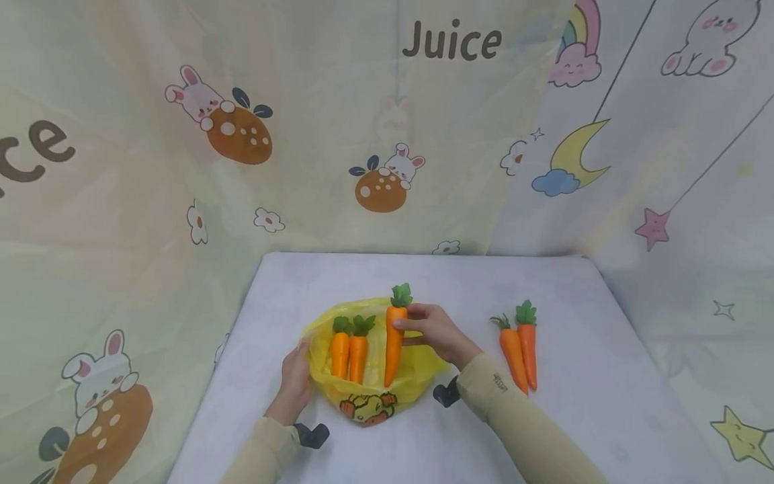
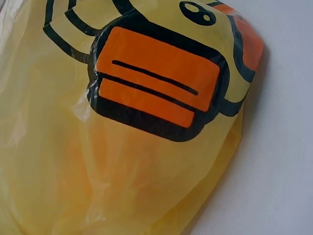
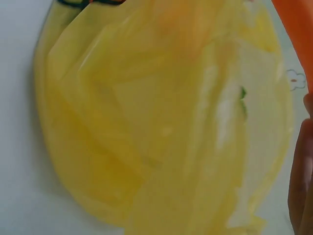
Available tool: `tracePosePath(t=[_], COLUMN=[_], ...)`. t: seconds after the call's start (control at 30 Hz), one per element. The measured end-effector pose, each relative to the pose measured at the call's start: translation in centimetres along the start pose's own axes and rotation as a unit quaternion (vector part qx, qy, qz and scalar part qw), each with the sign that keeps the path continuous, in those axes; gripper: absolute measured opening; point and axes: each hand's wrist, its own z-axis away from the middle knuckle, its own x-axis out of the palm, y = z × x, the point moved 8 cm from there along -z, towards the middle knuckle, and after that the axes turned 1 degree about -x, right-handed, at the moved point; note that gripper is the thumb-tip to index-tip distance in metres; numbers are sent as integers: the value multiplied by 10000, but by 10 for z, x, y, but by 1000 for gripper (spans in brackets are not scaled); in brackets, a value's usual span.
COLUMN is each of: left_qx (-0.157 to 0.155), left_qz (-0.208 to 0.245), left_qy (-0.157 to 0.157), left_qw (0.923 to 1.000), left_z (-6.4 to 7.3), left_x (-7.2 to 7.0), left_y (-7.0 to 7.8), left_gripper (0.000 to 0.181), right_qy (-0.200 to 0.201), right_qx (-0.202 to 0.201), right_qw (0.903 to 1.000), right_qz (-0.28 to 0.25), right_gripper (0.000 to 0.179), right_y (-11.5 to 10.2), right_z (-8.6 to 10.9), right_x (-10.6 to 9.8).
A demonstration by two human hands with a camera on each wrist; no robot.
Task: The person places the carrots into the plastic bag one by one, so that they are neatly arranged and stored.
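A yellow plastic bag [image 1: 417, 376] with a printed duck face lies on the white table, its mouth spread wide. Two orange carrots with green tops, a left one [image 1: 340, 355] and a right one [image 1: 359, 356], are inside it. My left hand [image 1: 295, 376] grips the bag's left rim. Over the bag's opening, my right hand [image 1: 438, 329] pinches another carrot [image 1: 394, 343] upright between thumb and fingers. The right wrist view shows part of this carrot [image 3: 298, 34] beside the fingers [image 3: 301, 181]. In the left wrist view the bag's printed side [image 2: 142, 171] fills most of the picture.
Two more carrots, one left [image 1: 512, 356] and one right [image 1: 528, 349], lie side by side on the table [image 1: 598, 376], right of the bag. A printed curtain [image 1: 314, 188] hangs behind the table and along its sides.
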Motion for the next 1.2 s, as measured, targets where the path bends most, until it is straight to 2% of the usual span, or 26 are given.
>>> tracePosePath(t=[0.17,0.3,0.53,0.77,0.93,1.2], left_qx=[-43,-25,-20,-48,-23,-16], left_qz=[18,-73,-357,-331,-322,-294], left_qy=[-51,-143,-178,-130,-123,-87], left_qw=[10000,9999,9992,9994,9994,9995], left_z=[-1,-1,-1,-3,-2,-4], left_x=[1,3,1,-1,0,-1], left_y=[-2,-1,-1,-3,-2,-2], left_gripper=[64,64,64,65,64,64], right_qy=[543,758,871,805,937,1089], right_qx=[185,164,40,-52,-50,76], right_qw=[9983,9970,9947,9932,9933,9933], right_qz=[91,-64,-552,-839,-680,367], right_gripper=[64,64,64,61,60,54], right_y=[16,25,26,20,25,45], right_z=[-9,-15,-22,-23,-23,-23], right_x=[-2,2,9,18,23,37])
